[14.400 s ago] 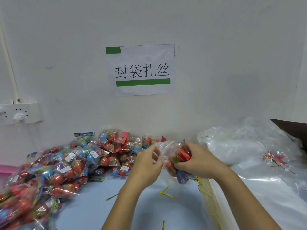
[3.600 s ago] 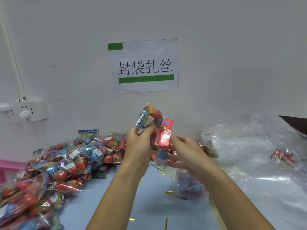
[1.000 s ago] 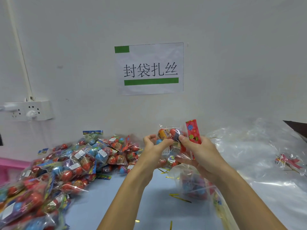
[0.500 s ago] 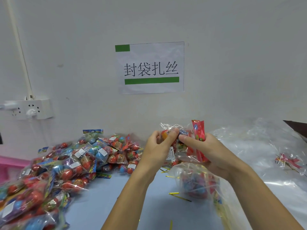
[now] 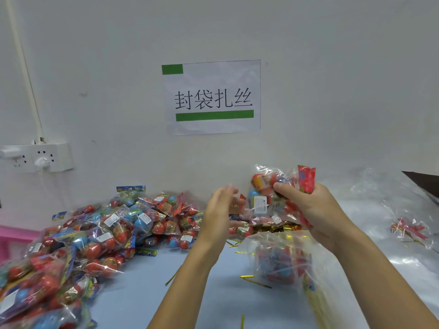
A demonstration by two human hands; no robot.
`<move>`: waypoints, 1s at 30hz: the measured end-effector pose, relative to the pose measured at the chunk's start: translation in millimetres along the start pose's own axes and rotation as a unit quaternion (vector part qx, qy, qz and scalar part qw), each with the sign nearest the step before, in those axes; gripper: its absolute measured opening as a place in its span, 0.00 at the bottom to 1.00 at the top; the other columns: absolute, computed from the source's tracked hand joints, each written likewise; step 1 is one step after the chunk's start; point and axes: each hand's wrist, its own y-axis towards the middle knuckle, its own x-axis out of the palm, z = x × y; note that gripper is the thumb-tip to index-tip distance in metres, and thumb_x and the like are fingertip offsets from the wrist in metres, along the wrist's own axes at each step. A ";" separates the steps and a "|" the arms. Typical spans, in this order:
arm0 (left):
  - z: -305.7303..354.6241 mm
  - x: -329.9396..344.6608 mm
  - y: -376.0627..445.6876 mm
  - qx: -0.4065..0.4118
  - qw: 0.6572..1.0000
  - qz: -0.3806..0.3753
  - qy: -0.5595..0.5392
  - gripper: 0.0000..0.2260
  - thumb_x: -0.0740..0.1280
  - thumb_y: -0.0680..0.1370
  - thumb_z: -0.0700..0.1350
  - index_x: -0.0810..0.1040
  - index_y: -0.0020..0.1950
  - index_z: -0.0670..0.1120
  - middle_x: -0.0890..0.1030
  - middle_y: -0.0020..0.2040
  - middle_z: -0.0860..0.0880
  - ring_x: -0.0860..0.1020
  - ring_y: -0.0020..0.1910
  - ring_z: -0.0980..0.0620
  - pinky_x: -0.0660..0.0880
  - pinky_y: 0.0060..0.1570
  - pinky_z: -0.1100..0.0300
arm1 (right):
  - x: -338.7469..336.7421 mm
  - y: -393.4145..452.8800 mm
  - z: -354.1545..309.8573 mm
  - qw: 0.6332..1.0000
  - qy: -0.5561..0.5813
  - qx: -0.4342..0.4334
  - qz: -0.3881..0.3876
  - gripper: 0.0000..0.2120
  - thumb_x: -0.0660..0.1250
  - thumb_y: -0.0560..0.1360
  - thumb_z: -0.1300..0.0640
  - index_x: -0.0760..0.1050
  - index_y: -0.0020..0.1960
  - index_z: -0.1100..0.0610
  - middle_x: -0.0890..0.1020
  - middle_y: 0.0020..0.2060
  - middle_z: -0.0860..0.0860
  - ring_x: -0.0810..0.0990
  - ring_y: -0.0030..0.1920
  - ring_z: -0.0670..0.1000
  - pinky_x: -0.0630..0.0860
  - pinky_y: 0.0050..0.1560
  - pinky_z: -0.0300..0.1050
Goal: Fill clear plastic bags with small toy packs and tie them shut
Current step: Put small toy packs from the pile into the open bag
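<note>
My right hand (image 5: 308, 205) grips a bunch of small toy packs (image 5: 268, 188) with red, orange and blue eggs and a red header card, held above the table. My left hand (image 5: 218, 210) hovers just left of the bunch, blurred, fingers straight, holding nothing. Below my right hand a clear plastic bag (image 5: 278, 260) with toy packs inside lies on the pale blue table (image 5: 142, 300). A big heap of toy packs (image 5: 99, 233) covers the table's left side. Gold twist ties (image 5: 254, 280) lie scattered near the bag.
A stack of clear plastic bags (image 5: 370, 210) lies at the right, with a small bag of red and gold ties (image 5: 408, 230) on it. A paper sign (image 5: 212, 97) and a socket strip (image 5: 35, 157) hang on the white wall. A pink rim (image 5: 14, 233) shows far left.
My left hand has let go of the bunch of toy packs and moved left. My right hand alone now holds the bunch, slightly further right.
</note>
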 end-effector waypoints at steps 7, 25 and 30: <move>-44.8 2.6 -8.8 0.031 0.908 -0.172 0.381 0.16 0.70 0.78 0.51 0.77 0.65 0.55 0.76 0.62 0.58 0.74 0.60 0.58 0.68 0.54 0.69 | -2.9 -2.6 -9.7 0.998 0.043 0.008 0.040 0.06 0.72 0.76 0.58 0.82 0.49 0.62 0.87 0.45 0.59 0.87 0.44 0.58 0.83 0.37 0.47; -53.2 -70.2 8.3 -0.071 0.892 0.092 0.436 0.04 0.64 0.79 0.44 0.75 0.51 0.45 0.79 0.46 0.48 0.77 0.48 0.46 0.73 0.47 0.54 | -13.7 -5.0 -19.0 0.999 0.044 0.014 0.003 0.08 0.73 0.71 0.54 0.83 0.46 0.58 0.87 0.43 0.60 0.87 0.41 0.57 0.82 0.30 0.46; -30.3 -69.3 8.2 -0.023 0.894 0.047 0.445 0.13 0.69 0.76 0.44 0.75 0.60 0.48 0.78 0.57 0.50 0.76 0.58 0.49 0.73 0.57 0.55 | -25.9 -4.9 -21.2 0.998 -0.018 0.055 -0.019 0.15 0.74 0.69 0.52 0.83 0.51 0.59 0.87 0.45 0.60 0.87 0.42 0.57 0.84 0.38 0.47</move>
